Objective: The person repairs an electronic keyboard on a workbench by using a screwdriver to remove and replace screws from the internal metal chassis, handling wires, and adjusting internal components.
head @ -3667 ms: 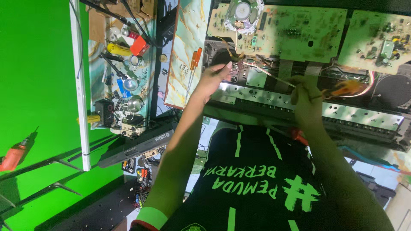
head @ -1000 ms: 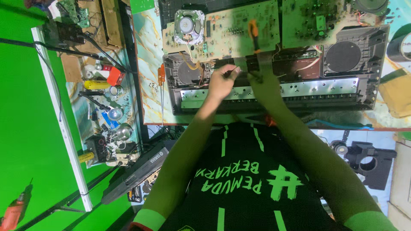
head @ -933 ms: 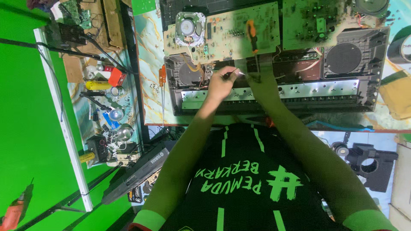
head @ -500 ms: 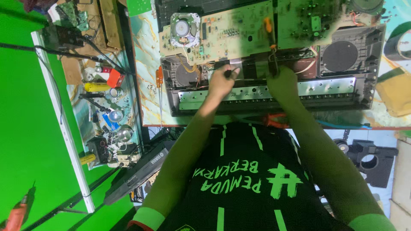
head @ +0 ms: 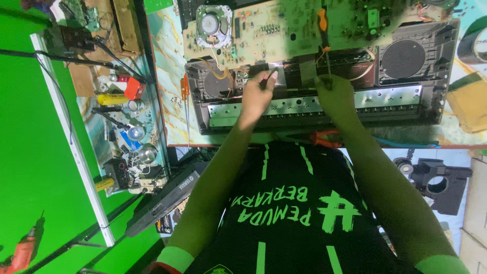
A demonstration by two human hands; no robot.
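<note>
An opened electronic keyboard chassis (head: 385, 104) lies on the bench with green circuit boards (head: 269, 35) folded back above it. My left hand (head: 255, 96) is over the chassis's left part, its fingertips pinched at a flat grey ribbon cable (head: 286, 71). My right hand (head: 336, 94) grips a screwdriver with an orange handle (head: 322, 20), whose shaft runs down into my fist near a second ribbon cable (head: 307, 71). Both forearms reach up from my black shirt with green lettering.
A small orange screwdriver (head: 185, 91) lies left of the chassis and red pliers (head: 324, 137) at the bench's near edge. A side shelf (head: 127, 127) holds several tools and parts. A black keyboard (head: 162, 203) leans below it. A black plastic part (head: 439, 182) sits right.
My right hand has shifted to the right along the chassis with the screwdriver. My left hand has stayed pinched at the same spot.
</note>
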